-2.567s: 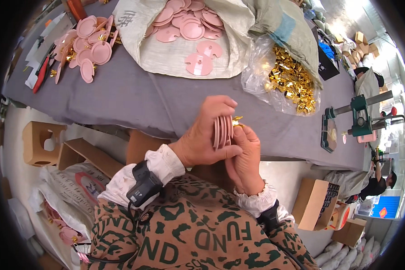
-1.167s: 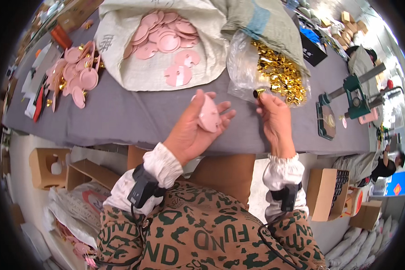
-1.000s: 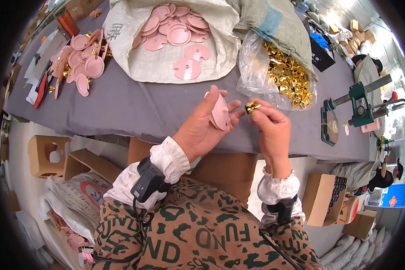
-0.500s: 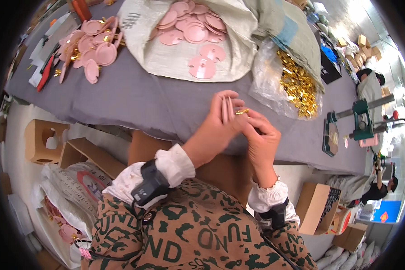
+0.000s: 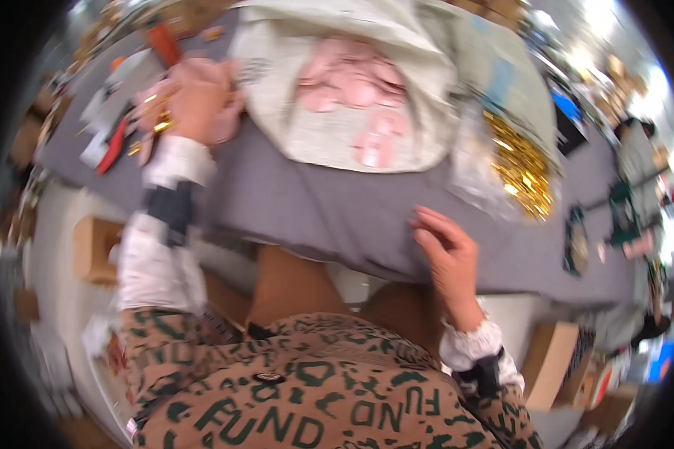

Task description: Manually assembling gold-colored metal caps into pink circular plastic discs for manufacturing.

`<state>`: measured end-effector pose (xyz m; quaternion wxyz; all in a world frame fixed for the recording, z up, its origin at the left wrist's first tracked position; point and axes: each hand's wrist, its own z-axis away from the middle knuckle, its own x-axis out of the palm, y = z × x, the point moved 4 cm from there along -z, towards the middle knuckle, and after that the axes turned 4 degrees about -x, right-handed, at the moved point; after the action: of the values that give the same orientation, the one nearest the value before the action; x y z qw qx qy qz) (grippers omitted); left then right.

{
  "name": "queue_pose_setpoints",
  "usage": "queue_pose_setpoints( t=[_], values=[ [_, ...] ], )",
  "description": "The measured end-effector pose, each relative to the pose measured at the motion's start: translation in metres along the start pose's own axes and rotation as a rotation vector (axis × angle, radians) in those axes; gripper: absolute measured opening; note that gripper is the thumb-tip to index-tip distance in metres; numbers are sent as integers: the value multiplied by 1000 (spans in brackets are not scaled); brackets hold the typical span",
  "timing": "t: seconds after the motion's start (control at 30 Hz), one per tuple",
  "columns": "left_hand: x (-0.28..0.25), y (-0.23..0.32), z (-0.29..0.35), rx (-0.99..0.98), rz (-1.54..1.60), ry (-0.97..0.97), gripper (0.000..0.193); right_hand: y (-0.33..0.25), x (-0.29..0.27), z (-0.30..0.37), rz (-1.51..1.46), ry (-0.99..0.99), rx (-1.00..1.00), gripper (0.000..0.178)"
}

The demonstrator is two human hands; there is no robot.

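My left hand [image 5: 191, 108] reaches to the far left and lies on the pile of round pink plastic pieces with gold clips [image 5: 228, 123]. Motion smears its fingers, so whether it grips a piece cannot be told. Near the table's front edge, my right hand [image 5: 451, 258] hovers with fingers a little bent and apart and nothing visible in them. Beyond it, a clear plastic bag [image 5: 472, 168] holds many shiny gold clips [image 5: 528, 176]. In the middle, plain pink discs [image 5: 352, 82] lie in the mouth of a white woven sack [image 5: 314, 146].
A grey cloth covers the table [image 5: 307, 202]. A red-handled tool [image 5: 114, 146] lies left of the pink pile. On the right stands a green hand press [image 5: 621, 213]. Cardboard boxes [image 5: 550, 363] sit on the floor, and a person [image 5: 651, 325] is at the far right.
My hands have parted. The left, which held pink pieces in front of me, has swung left to the pile. The gold piece at my right fingertips no longer shows. The view has shifted.
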<state>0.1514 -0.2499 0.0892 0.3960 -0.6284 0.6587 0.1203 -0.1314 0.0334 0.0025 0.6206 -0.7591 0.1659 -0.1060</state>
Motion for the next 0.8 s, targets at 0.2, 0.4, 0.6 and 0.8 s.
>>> queue_pose_setpoints(
  t=[0.2,0.4,0.6,0.8],
  values=[
    [49,-111,-10,-263,739,112,50,-5,-56,-13,203,160,3,21],
    [-42,86,89,-915,2185,-320,52,-5,-151,-88,1013,294,-418,25],
    [-86,185,122,-842,2612,-833,70,14,-155,-120,1362,-25,-543,31],
    [-107,222,116,-865,2821,-1138,73,26,-182,-97,619,373,-72,21]
  ],
)
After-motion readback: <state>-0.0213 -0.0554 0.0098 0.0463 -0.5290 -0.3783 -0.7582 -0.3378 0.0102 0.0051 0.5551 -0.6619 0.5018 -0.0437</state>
